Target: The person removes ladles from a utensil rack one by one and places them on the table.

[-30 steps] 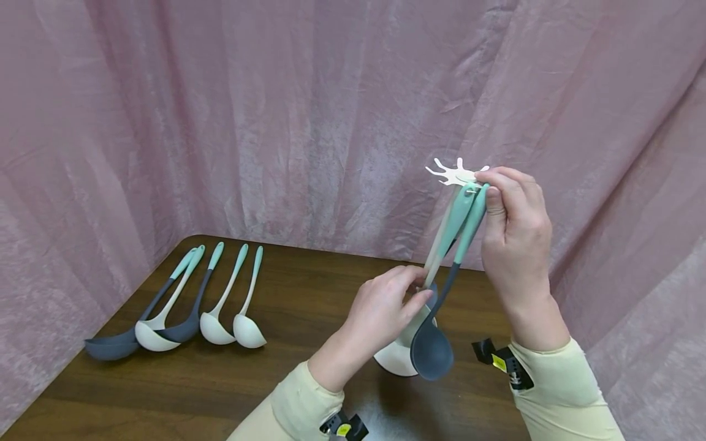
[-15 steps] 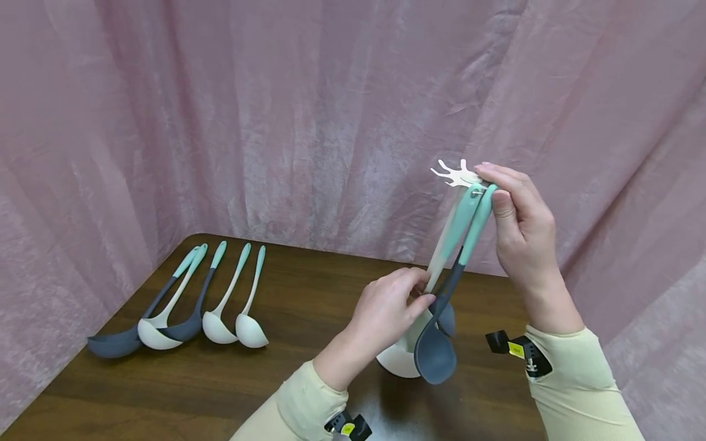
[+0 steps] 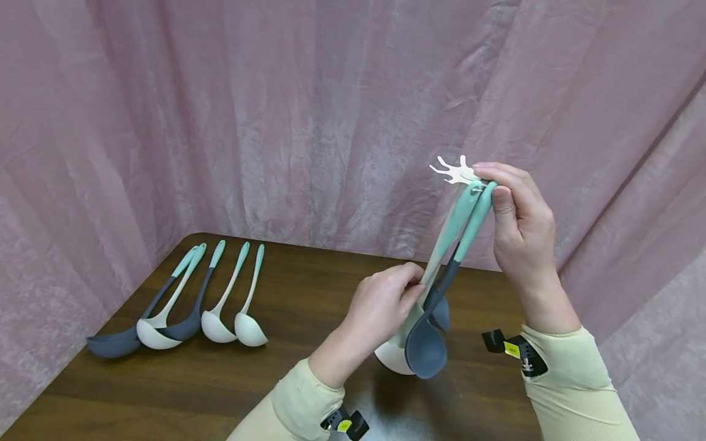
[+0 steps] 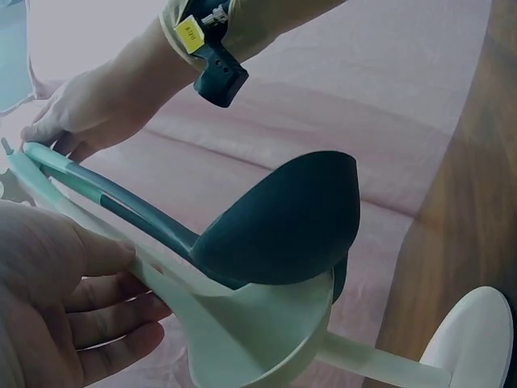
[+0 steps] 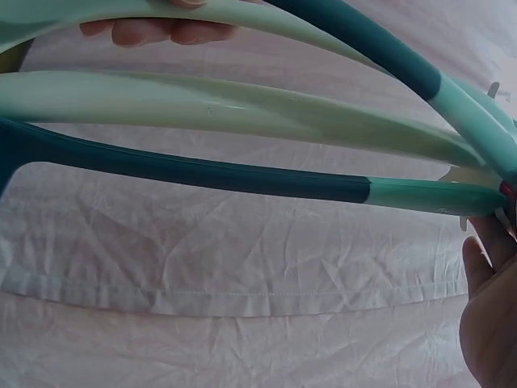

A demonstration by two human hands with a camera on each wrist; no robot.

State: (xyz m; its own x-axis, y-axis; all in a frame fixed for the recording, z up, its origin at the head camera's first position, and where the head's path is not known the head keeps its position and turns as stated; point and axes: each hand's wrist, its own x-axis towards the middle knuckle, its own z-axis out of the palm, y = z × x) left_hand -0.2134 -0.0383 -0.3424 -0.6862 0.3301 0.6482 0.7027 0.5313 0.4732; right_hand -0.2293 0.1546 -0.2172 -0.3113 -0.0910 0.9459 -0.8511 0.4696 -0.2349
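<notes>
A cream utensil stand with a white hooked top (image 3: 458, 173) and round base (image 3: 391, 358) leans slightly to the right. My left hand (image 3: 380, 300) pinches the lower handle of a white ladle (image 4: 242, 331), whose bowl shows in the left wrist view. My right hand (image 3: 526, 226) is at the stand's top, thumb against the mint handle end of a dark grey ladle (image 3: 426, 350) and fingers over the hooks. Behind that hangs a second dark grey ladle (image 3: 441, 315), partly hidden. The mint handle ends gather close together beneath the hooks.
Several ladles lie side by side on the left of the brown wooden table (image 3: 309, 392), among them a dark grey ladle (image 3: 113, 344) and a white ladle (image 3: 250, 331), bowls toward me. A pink curtain (image 3: 342, 122) hangs behind the table.
The hooked top has turned and shifted slightly right with my right hand. The second dark ladle's bowl has come more into view behind the front one. My left hand keeps its pinch.
</notes>
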